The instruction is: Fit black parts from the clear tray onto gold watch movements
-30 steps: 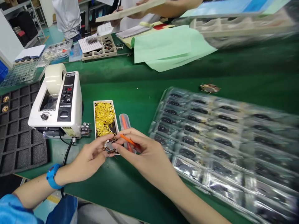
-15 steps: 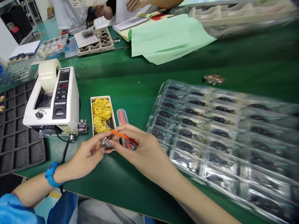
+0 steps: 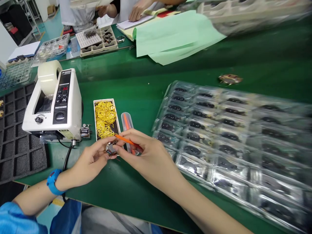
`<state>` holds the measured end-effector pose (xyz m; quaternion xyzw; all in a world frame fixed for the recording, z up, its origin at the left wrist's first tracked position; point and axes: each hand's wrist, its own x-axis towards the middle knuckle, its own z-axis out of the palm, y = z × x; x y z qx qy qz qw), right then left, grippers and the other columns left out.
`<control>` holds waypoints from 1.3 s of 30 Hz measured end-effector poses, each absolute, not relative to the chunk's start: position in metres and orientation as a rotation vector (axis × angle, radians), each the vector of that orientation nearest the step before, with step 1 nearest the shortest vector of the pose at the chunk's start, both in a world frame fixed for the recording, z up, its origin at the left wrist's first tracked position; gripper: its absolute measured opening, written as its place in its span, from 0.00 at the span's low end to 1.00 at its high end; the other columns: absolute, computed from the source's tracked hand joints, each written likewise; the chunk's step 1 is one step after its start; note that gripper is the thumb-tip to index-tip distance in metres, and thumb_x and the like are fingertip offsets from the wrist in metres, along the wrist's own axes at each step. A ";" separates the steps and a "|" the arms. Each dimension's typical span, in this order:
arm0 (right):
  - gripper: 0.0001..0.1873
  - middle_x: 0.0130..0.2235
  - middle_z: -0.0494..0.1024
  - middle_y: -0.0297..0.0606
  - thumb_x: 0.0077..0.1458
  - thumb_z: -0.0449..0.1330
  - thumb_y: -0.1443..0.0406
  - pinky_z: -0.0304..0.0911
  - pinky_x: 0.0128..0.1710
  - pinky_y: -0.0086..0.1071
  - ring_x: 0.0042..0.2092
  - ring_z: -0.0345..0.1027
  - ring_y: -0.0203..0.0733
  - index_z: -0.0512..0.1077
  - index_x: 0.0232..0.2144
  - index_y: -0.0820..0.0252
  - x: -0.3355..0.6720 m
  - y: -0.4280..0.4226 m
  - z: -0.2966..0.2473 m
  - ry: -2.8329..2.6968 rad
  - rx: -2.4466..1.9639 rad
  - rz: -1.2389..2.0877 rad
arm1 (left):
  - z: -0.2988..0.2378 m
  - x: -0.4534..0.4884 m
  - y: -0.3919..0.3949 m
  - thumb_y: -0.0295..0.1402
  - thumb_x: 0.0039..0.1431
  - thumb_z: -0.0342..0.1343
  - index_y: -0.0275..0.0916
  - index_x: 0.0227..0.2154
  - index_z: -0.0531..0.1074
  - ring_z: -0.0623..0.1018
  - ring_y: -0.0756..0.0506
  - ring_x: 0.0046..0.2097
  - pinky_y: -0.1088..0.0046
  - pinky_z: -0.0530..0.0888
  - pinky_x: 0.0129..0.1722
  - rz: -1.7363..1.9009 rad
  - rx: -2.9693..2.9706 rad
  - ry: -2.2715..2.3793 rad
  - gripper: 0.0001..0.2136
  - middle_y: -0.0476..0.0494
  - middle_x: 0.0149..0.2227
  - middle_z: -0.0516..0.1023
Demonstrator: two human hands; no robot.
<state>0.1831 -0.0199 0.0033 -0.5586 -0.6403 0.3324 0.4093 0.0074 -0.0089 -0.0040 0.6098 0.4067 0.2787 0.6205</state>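
My left hand [image 3: 94,161] has its fingers closed round the edge of a small round electronic part [image 3: 110,148] with a grey centre and thin wires. A slim orange pointed tool [image 3: 128,140] lies in my right hand [image 3: 146,152], its tip just above the part. My right thumb presses on the part's face. Behind my hands stands a white box [image 3: 94,113] of yellow wire rings [image 3: 106,118]. A clear tube [image 3: 130,122] with something orange inside is partly covered by my right hand.
On the left is a white tape dispenser [image 3: 69,109] beside a black foam tray [image 3: 26,156]. A clear blister tray [image 3: 202,136] of dark parts fills the right. Another round part [image 3: 230,79] lies behind it. Green sheets [image 3: 170,35] and a co-worker's hands [image 3: 140,9] are at the back.
Both my hands keep nearly the same hold and place. A co-worker's hand at the back has come down onto the papers. The view has shifted slightly.
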 end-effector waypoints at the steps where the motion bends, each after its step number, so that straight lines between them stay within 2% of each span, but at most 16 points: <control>1: 0.06 0.30 0.75 0.35 0.53 0.58 0.68 0.53 0.22 0.29 0.24 0.58 0.33 0.71 0.24 0.58 0.182 -0.020 0.002 -1.602 -1.415 0.827 | -0.004 0.008 -0.009 0.30 0.61 0.51 0.39 0.57 0.67 0.70 0.49 0.34 0.70 0.74 0.41 0.650 1.380 0.917 0.20 0.49 0.29 0.67; 5: 0.07 0.31 0.75 0.35 0.53 0.58 0.68 0.55 0.23 0.29 0.25 0.60 0.34 0.70 0.24 0.58 0.180 -0.021 -0.003 -1.579 -1.429 0.791 | -0.006 0.009 -0.009 0.30 0.62 0.52 0.40 0.56 0.67 0.74 0.48 0.40 0.66 0.74 0.50 0.685 1.298 0.837 0.20 0.47 0.33 0.73; 10: 0.06 0.31 0.76 0.36 0.53 0.58 0.69 0.56 0.22 0.29 0.25 0.61 0.34 0.70 0.24 0.58 0.178 -0.021 -0.005 -1.628 -1.411 0.715 | -0.007 0.012 -0.008 0.33 0.61 0.55 0.43 0.54 0.70 0.77 0.46 0.44 0.64 0.75 0.50 0.727 1.237 0.785 0.18 0.45 0.39 0.77; 13: 0.08 0.31 0.76 0.36 0.54 0.58 0.70 0.56 0.22 0.29 0.25 0.63 0.34 0.69 0.24 0.58 0.176 -0.022 -0.006 -1.675 -1.387 0.632 | -0.006 0.016 -0.009 0.37 0.59 0.58 0.41 0.50 0.71 0.78 0.45 0.45 0.65 0.75 0.50 0.762 1.157 0.798 0.17 0.42 0.42 0.79; 16: 0.08 0.31 0.75 0.35 0.56 0.57 0.71 0.57 0.22 0.29 0.27 0.65 0.35 0.68 0.26 0.57 0.171 -0.024 -0.008 -1.717 -1.354 0.526 | -0.006 0.019 -0.009 0.40 0.56 0.61 0.38 0.45 0.73 0.80 0.45 0.42 0.68 0.76 0.46 0.790 1.097 0.881 0.16 0.41 0.40 0.81; 21: 0.05 0.30 0.75 0.35 0.57 0.58 0.70 0.59 0.23 0.29 0.28 0.67 0.37 0.65 0.31 0.57 0.167 -0.027 -0.012 -1.690 -1.332 0.397 | -0.004 0.019 -0.007 0.43 0.52 0.63 0.36 0.41 0.73 0.80 0.48 0.33 0.70 0.78 0.40 0.821 1.041 0.960 0.18 0.45 0.32 0.81; 24: 0.04 0.31 0.74 0.34 0.56 0.60 0.68 0.60 0.23 0.28 0.28 0.67 0.37 0.67 0.35 0.57 0.169 -0.026 -0.012 -1.687 -1.370 0.470 | -0.003 0.019 -0.007 0.44 0.52 0.64 0.36 0.40 0.73 0.80 0.48 0.33 0.70 0.78 0.39 0.843 1.031 0.963 0.18 0.45 0.31 0.81; 26: 0.01 0.31 0.73 0.34 0.57 0.59 0.68 0.60 0.24 0.28 0.28 0.66 0.36 0.69 0.33 0.57 0.171 -0.024 -0.011 -1.702 -1.364 0.583 | -0.003 0.019 -0.008 0.44 0.52 0.64 0.36 0.39 0.73 0.79 0.48 0.33 0.71 0.78 0.38 0.857 1.033 0.961 0.18 0.45 0.31 0.81; 31: 0.11 0.25 0.66 0.31 0.59 0.55 0.69 0.57 0.21 0.27 0.24 0.60 0.33 0.66 0.23 0.58 0.173 -0.021 -0.009 -1.776 -1.322 0.696 | -0.006 0.017 -0.009 0.38 0.57 0.59 0.36 0.40 0.71 0.78 0.49 0.33 0.73 0.76 0.36 0.818 1.164 1.007 0.12 0.46 0.31 0.79; 34: 0.09 0.27 0.69 0.33 0.59 0.54 0.71 0.59 0.21 0.27 0.24 0.63 0.34 0.65 0.26 0.58 0.173 -0.020 -0.010 -1.832 -1.259 0.503 | -0.002 0.013 -0.006 0.30 0.59 0.54 0.37 0.39 0.71 0.77 0.48 0.34 0.73 0.73 0.35 0.742 1.429 1.069 0.07 0.46 0.32 0.79; 37: 0.05 0.29 0.75 0.38 0.58 0.55 0.72 0.64 0.26 0.29 0.30 0.71 0.39 0.66 0.32 0.58 0.174 -0.023 -0.009 -1.872 -1.123 0.176 | 0.005 0.009 -0.002 0.25 0.55 0.54 0.38 0.33 0.74 0.75 0.47 0.36 0.71 0.70 0.36 0.809 1.773 1.117 0.05 0.45 0.33 0.77; 39: 0.04 0.29 0.77 0.38 0.58 0.57 0.70 0.65 0.25 0.30 0.30 0.73 0.40 0.67 0.36 0.56 0.176 -0.031 -0.008 -1.877 -1.067 -0.013 | 0.009 0.008 0.000 0.23 0.52 0.54 0.38 0.28 0.73 0.72 0.48 0.33 0.72 0.68 0.34 0.896 1.820 1.161 0.05 0.47 0.30 0.75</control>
